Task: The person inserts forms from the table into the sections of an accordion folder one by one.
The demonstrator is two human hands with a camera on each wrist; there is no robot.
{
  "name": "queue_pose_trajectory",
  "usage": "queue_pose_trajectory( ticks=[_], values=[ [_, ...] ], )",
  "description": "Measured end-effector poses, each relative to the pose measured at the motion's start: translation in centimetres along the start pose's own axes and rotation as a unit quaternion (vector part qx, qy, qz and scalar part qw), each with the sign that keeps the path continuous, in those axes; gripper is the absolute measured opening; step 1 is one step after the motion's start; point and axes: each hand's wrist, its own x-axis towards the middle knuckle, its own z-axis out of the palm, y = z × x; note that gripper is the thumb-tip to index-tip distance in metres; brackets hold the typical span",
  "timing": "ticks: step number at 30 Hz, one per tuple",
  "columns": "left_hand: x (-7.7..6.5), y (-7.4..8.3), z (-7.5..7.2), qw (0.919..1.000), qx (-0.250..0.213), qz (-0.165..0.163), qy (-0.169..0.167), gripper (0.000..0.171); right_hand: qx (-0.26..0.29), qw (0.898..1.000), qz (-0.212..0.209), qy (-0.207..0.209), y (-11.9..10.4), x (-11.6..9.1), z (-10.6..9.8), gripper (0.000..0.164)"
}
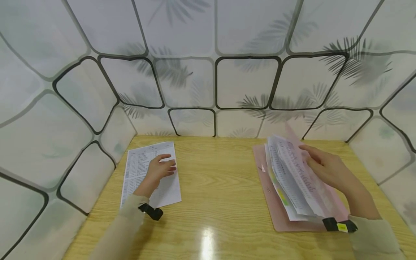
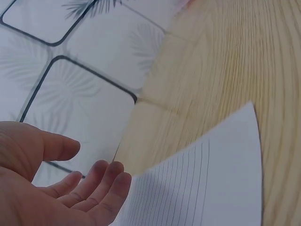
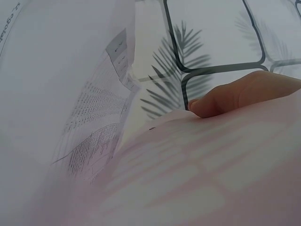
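Note:
On the left, a printed sheet [image 1: 165, 191] with a table of rows lies on the wooden table. Over this sheet hovers my left hand [image 1: 160, 168], fingers relaxed and apart, holding nothing. In the left wrist view the same hand [image 2: 70, 183] is palm up beside the ruled sheet [image 2: 221, 165]. On the right lies a pink folder [image 1: 271, 202], spread partly open with a stack of printed papers [image 1: 292, 180] inside. My right hand [image 1: 328, 168] pinches the folder's raised see-through cover near its upper edge. In the right wrist view the thumb [image 3: 225, 99] shows above the pink cover [image 3: 188, 179]; the other fingers are hidden.
Wood-grained tabletop [image 1: 217, 195] lies between the sheet and the folder. Patterned panels [image 1: 247, 83] with rounded outlines and leaf prints rise at the back and both sides. Yellow and green tabs [image 1: 282, 196] show along the papers' left edge.

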Motion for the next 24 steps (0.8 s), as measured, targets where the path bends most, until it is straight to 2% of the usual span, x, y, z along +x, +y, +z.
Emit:
queue_pose_trajectory(
  ticks=[4, 8, 15, 20, 24],
  values=[
    [-0.2, -0.3, -1.6, 0.9995, 0.026, 0.004, 0.020, 0.056, -0.001, 1.000, -0.002, 0.000, 0.0, 0.0, -0.1, 0.050],
    [-0.3, -0.6, -3.3, 0.9967, 0.071, 0.008, 0.039, 0.057, -0.001, 1.000, -0.004, 0.000, -0.1, -0.1, -0.1, 0.050],
    [-0.1, -2.1, -6.2, 0.9871, 0.139, 0.008, 0.078, 0.057, -0.002, 1.000, -0.009, 0.002, -0.2, -0.1, 0.0, 0.049],
    [-0.5, -2.9, -8.2, 0.9717, 0.204, 0.019, 0.118, 0.057, -0.006, 1.000, -0.015, 0.004, -0.2, 0.0, 0.1, 0.047],
    [-0.9, -3.3, -9.3, 0.9499, 0.264, 0.030, 0.164, 0.056, -0.011, 1.000, -0.015, 0.007, -0.4, 0.2, 0.0, 0.047]
  ],
)
